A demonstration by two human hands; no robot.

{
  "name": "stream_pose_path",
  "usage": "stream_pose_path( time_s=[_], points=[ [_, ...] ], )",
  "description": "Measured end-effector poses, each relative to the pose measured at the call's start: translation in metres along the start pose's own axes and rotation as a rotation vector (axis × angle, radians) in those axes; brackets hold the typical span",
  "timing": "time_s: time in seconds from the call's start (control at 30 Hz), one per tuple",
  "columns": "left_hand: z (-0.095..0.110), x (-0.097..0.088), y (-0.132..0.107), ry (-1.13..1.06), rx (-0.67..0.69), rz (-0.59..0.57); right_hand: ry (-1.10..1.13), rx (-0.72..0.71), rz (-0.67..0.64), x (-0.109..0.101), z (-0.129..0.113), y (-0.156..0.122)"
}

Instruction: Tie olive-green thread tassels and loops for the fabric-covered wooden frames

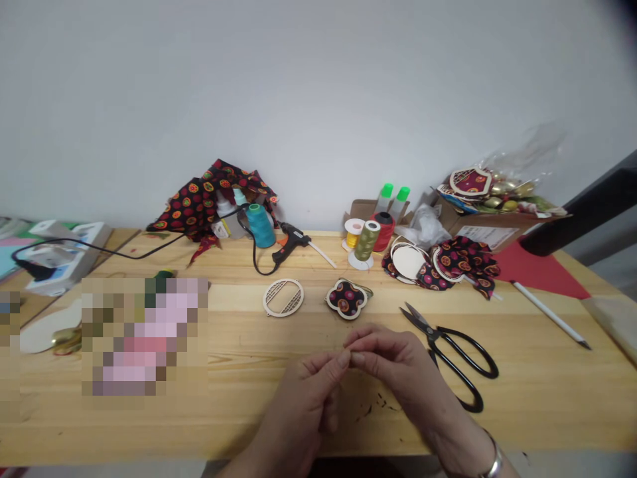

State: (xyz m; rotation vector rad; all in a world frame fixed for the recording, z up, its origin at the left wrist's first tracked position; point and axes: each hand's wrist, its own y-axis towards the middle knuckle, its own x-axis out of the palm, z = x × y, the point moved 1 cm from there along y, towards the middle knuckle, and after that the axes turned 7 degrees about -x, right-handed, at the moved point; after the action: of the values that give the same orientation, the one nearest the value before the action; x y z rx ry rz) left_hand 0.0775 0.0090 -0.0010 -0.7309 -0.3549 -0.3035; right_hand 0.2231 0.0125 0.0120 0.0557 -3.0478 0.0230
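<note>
Over the front of the wooden table, my left hand (309,392) and my right hand (401,364) meet fingertip to fingertip. Both are closed in a pinch, and whatever they hold is too small or hidden to make out. Just beyond them lies a flower-shaped wooden frame (347,299) filled with dark patterned cloth. An oval wooden lattice frame (283,297) rests to its left. Black-handled scissors (438,333) lie beside my right hand, blades pointing away and left. Small dark scraps (381,403) are scattered under my right wrist.
A glue gun (291,245), a teal thread cone (260,226) and patterned cloth (184,206) are at the back left. Thread spools (367,242), cloth-covered frames (448,262) and a cardboard box (490,229) stand back right. A white pencil (550,314) and power strip (74,255) flank them.
</note>
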Motion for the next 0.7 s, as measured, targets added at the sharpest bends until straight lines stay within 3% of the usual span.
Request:
stream_pose_path(
  time_s=[0.27, 0.7],
  points=[
    [0.0042, 0.0030, -0.0029, -0.170, -0.083, -0.074, 0.047, 0.025, 0.009, 0.0010, -0.0001, -0.0006],
    [0.0004, 0.0000, 0.0006, 0.025, 0.018, -0.017, 0.044, 0.071, 0.031, 0.0018, -0.0022, -0.0016]
  ],
)
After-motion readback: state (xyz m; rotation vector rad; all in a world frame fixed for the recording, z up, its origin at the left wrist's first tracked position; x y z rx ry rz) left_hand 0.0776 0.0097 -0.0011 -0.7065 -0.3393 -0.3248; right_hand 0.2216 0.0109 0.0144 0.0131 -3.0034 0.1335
